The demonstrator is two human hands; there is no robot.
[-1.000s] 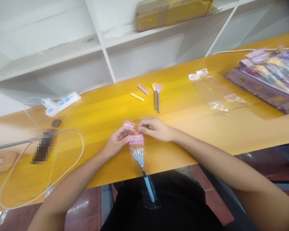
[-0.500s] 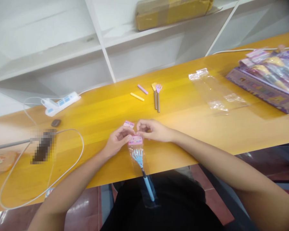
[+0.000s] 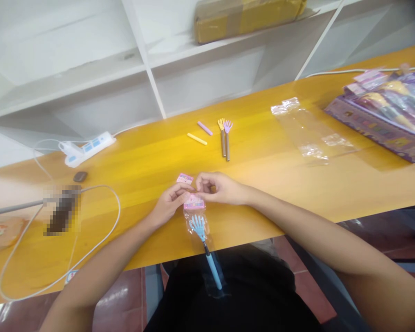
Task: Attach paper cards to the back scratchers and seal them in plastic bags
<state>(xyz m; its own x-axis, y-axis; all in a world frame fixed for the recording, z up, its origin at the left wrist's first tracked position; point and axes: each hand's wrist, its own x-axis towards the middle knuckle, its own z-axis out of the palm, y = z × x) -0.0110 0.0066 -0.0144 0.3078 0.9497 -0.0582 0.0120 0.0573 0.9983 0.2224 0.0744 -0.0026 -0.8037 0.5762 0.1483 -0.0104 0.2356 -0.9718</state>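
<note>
Both my left hand [image 3: 171, 203] and my right hand [image 3: 219, 188] pinch the top of a clear plastic bag [image 3: 207, 230] at its pink label [image 3: 194, 202]. Inside the bag lies a light blue hand-shaped scratcher [image 3: 212, 269], its claw toward my hands and its handle over the table's front edge. Another pink label [image 3: 185, 178] lies just beyond my fingers. Farther back rest a yellow scratcher [image 3: 222, 138] and a purple scratcher [image 3: 227, 140] with metal rods, beside a yellow tube [image 3: 197, 139] and a purple tube [image 3: 205, 128].
Clear plastic wrappers [image 3: 311, 133] lie right of centre, beside a purple box [image 3: 376, 129] of packaged items. At the left are a white power strip [image 3: 91, 148], a small dark object [image 3: 80, 176] and a looped cable [image 3: 119, 207]. Shelves stand behind the table [image 3: 141, 170].
The fingers of both hands have shifted very slightly at the label, and the bag's plastic has wrinkled a little around the blue claw.
</note>
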